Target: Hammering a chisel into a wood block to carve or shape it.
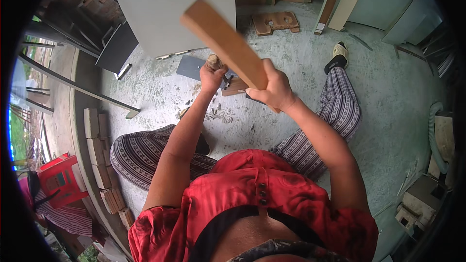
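Small chips (pixel 221 115) on the pale floor (pixel 398 97)

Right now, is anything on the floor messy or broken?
Yes. Little chips lie scattered across the floor near the left hand, like a mess. Farther away, a brown board has holes and an uneven edge, so it may be damaged.

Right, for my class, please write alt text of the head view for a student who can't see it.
A person's right hand holds a long wooden block, while the left hand grips a round-ended wooden handle near a small brown board. Chips litter the grey floor.
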The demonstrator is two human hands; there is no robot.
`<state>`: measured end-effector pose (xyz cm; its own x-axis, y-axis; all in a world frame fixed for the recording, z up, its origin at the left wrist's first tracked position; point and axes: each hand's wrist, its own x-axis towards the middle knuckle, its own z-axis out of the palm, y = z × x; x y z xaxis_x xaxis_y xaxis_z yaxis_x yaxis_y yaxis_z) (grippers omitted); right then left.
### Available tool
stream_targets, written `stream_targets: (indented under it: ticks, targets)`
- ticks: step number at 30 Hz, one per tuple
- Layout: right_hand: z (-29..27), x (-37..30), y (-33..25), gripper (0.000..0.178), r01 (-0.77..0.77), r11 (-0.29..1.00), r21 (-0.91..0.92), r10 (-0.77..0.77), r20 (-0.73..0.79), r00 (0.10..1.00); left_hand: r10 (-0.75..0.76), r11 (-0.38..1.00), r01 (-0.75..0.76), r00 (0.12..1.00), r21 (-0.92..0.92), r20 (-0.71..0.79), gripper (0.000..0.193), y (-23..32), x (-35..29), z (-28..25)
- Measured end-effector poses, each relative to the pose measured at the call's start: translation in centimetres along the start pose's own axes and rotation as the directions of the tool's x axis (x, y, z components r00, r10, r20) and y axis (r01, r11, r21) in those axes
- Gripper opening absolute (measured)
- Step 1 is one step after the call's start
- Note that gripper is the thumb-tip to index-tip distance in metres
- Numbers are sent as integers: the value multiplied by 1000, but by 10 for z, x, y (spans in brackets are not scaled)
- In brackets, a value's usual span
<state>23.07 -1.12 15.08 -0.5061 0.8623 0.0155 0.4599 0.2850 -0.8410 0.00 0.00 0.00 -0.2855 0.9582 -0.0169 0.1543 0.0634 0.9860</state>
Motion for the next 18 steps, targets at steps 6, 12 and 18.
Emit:
stream_targets:
  ticks: [6,12,18]
  targets:
    - [3,21,-13,58,-189,975,-114,204,144,968,33,990,-34,999,-139,-10,29,22,9,-16]
    - [1,-4,-29,60,375,897,232,-309,-276,910,-10,1000,10,1000,-14,-10,25,42,-8,7]
    - [9,4,9,59,-66,967,-244,100,131,986,-10,1000,11,996,4,-85,12,20,-13,3]
